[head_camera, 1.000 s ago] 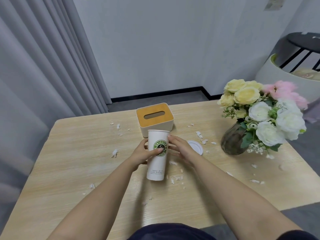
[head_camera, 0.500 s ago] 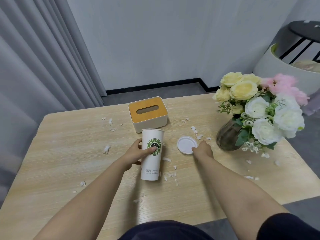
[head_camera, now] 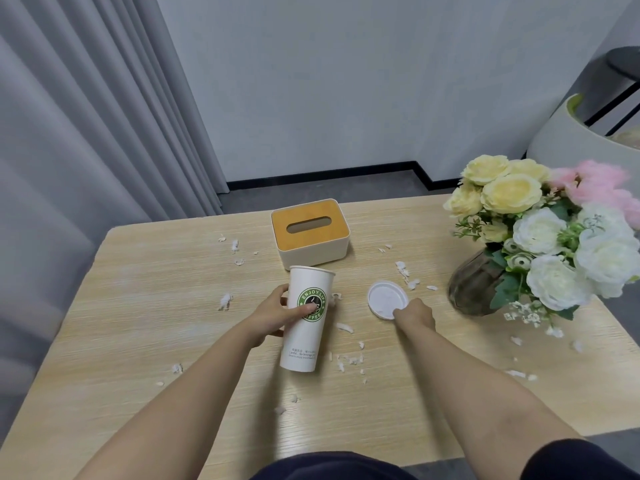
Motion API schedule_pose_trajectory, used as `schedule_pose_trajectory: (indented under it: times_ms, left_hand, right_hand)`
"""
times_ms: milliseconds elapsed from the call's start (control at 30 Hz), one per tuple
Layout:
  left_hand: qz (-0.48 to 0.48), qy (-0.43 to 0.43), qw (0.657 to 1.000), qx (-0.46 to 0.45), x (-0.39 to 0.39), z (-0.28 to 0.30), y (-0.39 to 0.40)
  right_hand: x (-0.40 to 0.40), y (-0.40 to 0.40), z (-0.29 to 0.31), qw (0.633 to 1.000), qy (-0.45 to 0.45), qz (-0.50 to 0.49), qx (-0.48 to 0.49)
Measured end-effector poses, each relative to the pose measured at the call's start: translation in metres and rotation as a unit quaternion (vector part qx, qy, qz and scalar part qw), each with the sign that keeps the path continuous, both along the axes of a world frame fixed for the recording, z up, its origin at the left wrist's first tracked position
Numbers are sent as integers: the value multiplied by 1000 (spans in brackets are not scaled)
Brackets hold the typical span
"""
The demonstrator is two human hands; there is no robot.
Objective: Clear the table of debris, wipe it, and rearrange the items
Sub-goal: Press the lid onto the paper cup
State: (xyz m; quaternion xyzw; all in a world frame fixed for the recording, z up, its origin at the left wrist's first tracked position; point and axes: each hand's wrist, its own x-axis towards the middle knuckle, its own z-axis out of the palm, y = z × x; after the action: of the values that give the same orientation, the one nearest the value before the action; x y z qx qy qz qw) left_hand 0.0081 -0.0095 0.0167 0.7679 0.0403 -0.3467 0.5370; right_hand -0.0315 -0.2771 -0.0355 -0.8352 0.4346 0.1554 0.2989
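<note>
- The left hand (head_camera: 277, 315) holds the paper cup (head_camera: 306, 318): its fingers (head_camera: 306, 309) and thumb are curled around the side of the cup, over the green logo.
- The cup stands upright on the table (head_camera: 138, 306), with its mouth open.
- The right hand (head_camera: 414, 315) rests on the table with curled fingers at the near edge of the white lid (head_camera: 387, 299); I cannot tell if they pinch the lid or only touch it.
- The lid lies flat on the table, just beyond the right fingers.
- White scraps (head_camera: 348, 358) lie on the table between the two hands, and more are spread around both of them.
- The tissue box (head_camera: 310, 233) stands beyond the left fingers, behind the cup.
- The vase (head_camera: 474, 289) with flowers (head_camera: 540, 230) stands to the right of the right fingers.
</note>
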Motion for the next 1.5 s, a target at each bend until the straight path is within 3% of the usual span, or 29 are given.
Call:
schedule_pose_trajectory:
  times_ms: [300, 533, 833, 1100, 1300, 1500]
  left_hand:
    - [0, -4, 1000, -1, -4, 0, 14]
    - [8, -21, 1000, -11, -4, 5, 17]
    - [-19, -92, 995, 16, -3, 14, 20]
    - [-11, -142, 990, 20, -1, 20, 20]
    - [4, -135, 991, 8, -4, 16, 26]
    - [21, -132, 990, -49, -9, 15, 28]
  right_hand:
    - [1, 8, 13, 998, -70, -3, 6]
    - [32, 36, 55, 975, -217, 27, 49]
    - [47, 77, 113, 936, -298, 182, 42]
    - [41, 114, 141, 870, -297, 394, 17]
    - [34, 110, 138, 877, -299, 339, 161]
    - [36, 98, 127, 877, -263, 367, 164]
